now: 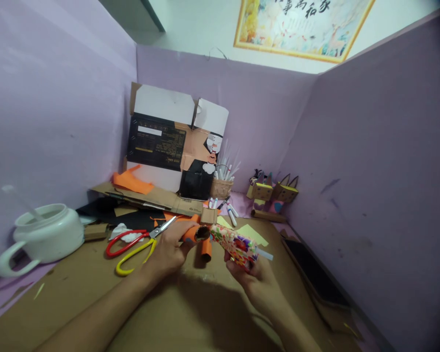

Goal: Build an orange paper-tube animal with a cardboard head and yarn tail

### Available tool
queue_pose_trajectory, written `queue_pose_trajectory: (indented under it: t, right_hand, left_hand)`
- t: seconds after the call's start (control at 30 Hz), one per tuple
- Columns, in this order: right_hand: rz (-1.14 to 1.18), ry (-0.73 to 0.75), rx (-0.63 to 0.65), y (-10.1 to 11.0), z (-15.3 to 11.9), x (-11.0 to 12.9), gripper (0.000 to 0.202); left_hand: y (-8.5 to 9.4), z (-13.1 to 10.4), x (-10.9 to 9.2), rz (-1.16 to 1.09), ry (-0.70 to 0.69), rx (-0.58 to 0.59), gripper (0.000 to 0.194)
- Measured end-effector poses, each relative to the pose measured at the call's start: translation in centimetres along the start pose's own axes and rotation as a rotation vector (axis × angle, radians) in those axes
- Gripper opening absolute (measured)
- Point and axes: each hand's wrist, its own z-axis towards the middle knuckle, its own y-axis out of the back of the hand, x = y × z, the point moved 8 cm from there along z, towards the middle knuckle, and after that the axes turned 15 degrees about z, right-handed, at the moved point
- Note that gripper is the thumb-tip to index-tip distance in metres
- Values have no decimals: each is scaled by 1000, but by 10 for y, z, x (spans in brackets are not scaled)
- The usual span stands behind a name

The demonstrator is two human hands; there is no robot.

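My left hand (172,247) is closed around an orange paper-covered cardboard tube (191,234), its open end turned towards me and to the right. In my right hand (251,276) is a flower-patterned hot glue gun (236,244), with a clear glue stick (266,254) poking out of its back. The front of the gun is close to the tube's open end; I cannot tell whether they touch. Below the held tube, another orange tube (206,253) shows, partly hidden. A small cardboard piece (209,215) is just behind them.
Red and yellow scissors (132,249) lie half open on the left, beside a white mug (49,232). Behind are a flattened box (161,142), a pot of sticks (222,187), markers (231,215) and cardboard figures (264,190). A dark tablet-like slab (315,274) lies at right.
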Motion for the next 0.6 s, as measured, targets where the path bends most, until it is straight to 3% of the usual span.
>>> queue_pose_trajectory:
  t: [0.33, 0.6]
  right_hand:
    - [-5, 10, -15, 3, -1, -6, 18]
    - [31, -38, 39, -1, -2, -6, 22]
  left_hand:
    - [0, 0, 1, -27, -11, -3, 21]
    - [9, 3, 22, 12, 65, -95, 25]
